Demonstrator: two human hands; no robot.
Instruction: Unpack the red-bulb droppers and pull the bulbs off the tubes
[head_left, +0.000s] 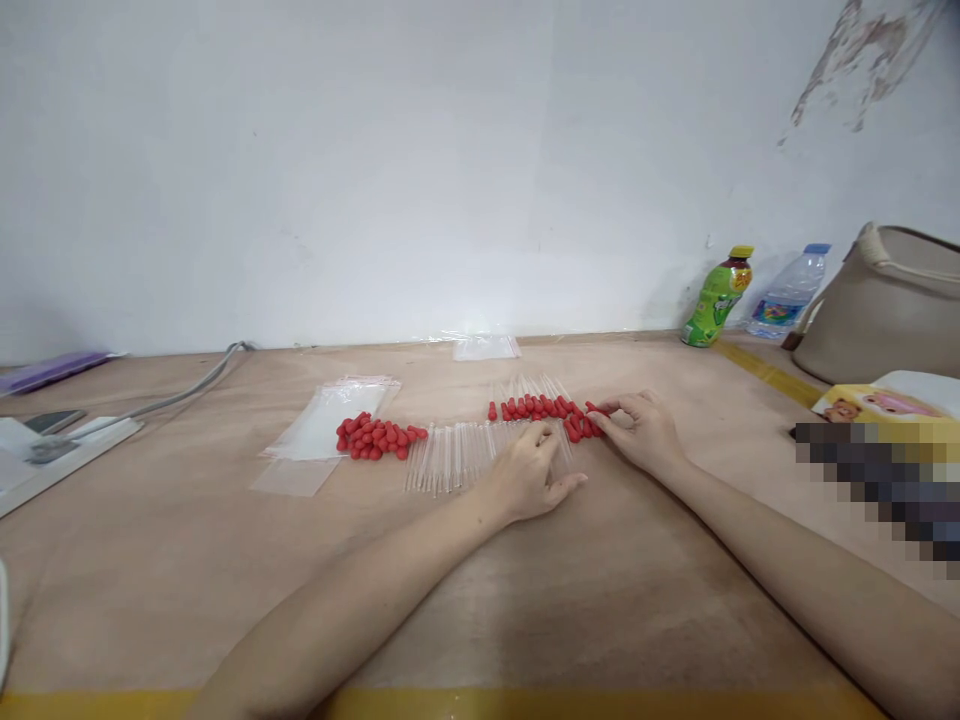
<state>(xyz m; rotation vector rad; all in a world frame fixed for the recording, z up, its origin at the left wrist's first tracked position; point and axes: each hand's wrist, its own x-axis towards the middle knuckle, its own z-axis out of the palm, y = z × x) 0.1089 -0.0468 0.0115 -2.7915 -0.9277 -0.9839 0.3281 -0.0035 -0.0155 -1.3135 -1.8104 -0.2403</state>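
Several clear glass dropper tubes (450, 455) lie side by side in a row on the table. My left hand (529, 472) rests over the right end of this row, thumb stretched away from the bent fingers; the fingertips are partly hidden. Beyond it, more tubes carry red rubber bulbs (536, 406) on their near ends. My right hand (641, 430) pinches a red rubber bulb (594, 408) between thumb and fingers at the right end of that group. A loose pile of red bulbs (371, 437) sits left of the bare tubes.
Clear zip bags (322, 420) lie stacked behind the left pile, and another bag (486, 348) is by the wall. A green bottle (718, 300), a water bottle (791, 290) and a beige bag (885, 300) stand back right. A cable (187, 388) runs along the left.
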